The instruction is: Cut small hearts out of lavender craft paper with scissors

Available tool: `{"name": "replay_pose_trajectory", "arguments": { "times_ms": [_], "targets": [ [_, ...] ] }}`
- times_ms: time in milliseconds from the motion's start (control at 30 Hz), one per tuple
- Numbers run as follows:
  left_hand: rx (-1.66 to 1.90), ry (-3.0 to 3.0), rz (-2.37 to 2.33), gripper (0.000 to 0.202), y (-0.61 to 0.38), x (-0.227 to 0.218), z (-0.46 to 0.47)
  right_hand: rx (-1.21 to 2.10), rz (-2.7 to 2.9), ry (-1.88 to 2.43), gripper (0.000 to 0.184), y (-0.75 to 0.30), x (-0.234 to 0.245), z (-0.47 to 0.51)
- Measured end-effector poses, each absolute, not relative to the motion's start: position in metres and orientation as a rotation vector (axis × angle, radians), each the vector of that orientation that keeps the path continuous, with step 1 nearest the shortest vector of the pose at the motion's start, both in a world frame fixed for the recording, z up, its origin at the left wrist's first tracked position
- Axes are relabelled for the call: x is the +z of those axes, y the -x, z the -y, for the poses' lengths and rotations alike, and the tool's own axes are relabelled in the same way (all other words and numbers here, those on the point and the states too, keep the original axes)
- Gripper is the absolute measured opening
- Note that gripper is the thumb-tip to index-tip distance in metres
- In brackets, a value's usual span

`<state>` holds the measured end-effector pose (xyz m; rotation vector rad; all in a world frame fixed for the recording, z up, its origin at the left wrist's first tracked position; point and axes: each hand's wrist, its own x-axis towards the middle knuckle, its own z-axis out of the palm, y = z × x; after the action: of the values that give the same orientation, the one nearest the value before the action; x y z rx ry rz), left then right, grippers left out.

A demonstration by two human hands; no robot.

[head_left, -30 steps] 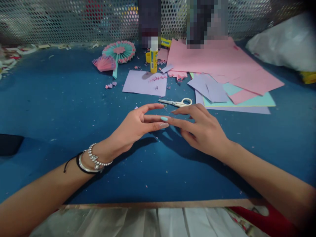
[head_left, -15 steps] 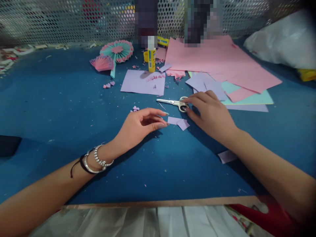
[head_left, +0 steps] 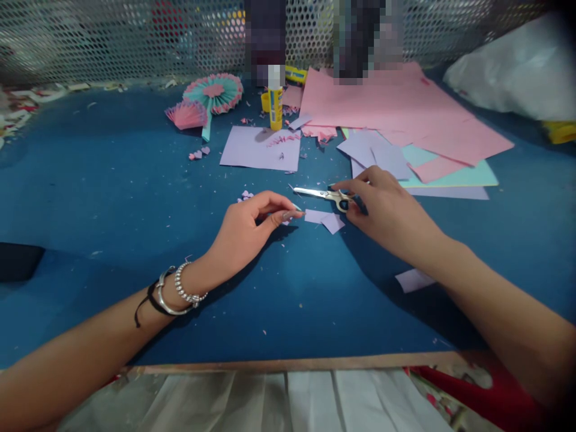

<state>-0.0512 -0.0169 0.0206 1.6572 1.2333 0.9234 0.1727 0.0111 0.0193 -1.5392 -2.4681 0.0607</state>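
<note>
My left hand (head_left: 252, 231) has its thumb and fingertips pinched together low over the table, with a bit of lilac paper (head_left: 287, 221) showing just under the thumb. My right hand (head_left: 382, 201) grips the white-handled scissors (head_left: 330, 197) by their finger loops. The scissors' blades are together and point left. Between the hands lie a lilac paper strip (head_left: 315, 215) and a small lilac square (head_left: 333, 224) overlapping it. Tiny lilac paper hearts (head_left: 245, 195) are partly hidden behind my left hand.
A glue stick (head_left: 275, 108) stands at the edge of a lilac sheet (head_left: 256, 150). Pleated paper fans (head_left: 216, 90) lie at the back left. Large pink sheets (head_left: 360, 102) cover other coloured papers. A plastic bag (head_left: 517, 72) sits back right, and a dark flat object (head_left: 20, 262) lies left.
My left thumb and fingers have closed into a pinch. The scissors have shifted right and turned slightly in my right hand, whose fingers have closed more on the loops.
</note>
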Motion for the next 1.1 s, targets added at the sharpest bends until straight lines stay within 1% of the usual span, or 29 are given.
{"name": "replay_pose_trajectory", "arguments": {
  "times_ms": [200,333,467,633,867,1100],
  "targets": [
    [0.943,-1.798,-1.370,0.022,0.0549,0.0221,0.0165,0.124,2.401,1.573,0.039,-0.1732,0.0176,-0.0092],
    [0.970,-1.587,-1.349,0.027,0.0538,0.0214,0.0167,0.139,2.358,1.583,0.044,-0.1733,0.0158,-0.0088],
    [1.023,-1.375,-1.280,0.031,0.0513,0.0174,0.0152,0.148,2.349,1.577,0.044,-0.1748,0.0149,-0.0088],
    [1.075,-1.303,-1.238,0.027,0.0504,0.0186,0.0142,0.085,2.440,1.572,0.044,-0.1790,0.0164,-0.0068],
    [1.077,-1.416,-1.271,0.024,0.0500,0.0213,0.0179,-0.035,2.445,1.595,0.041,-0.1786,0.0195,-0.0038],
    [1.090,-1.390,-1.257,0.021,0.0493,0.0160,0.0178,0.015,2.395,1.677,0.041,-0.1773,0.0167,-0.0034]
  ]
}}
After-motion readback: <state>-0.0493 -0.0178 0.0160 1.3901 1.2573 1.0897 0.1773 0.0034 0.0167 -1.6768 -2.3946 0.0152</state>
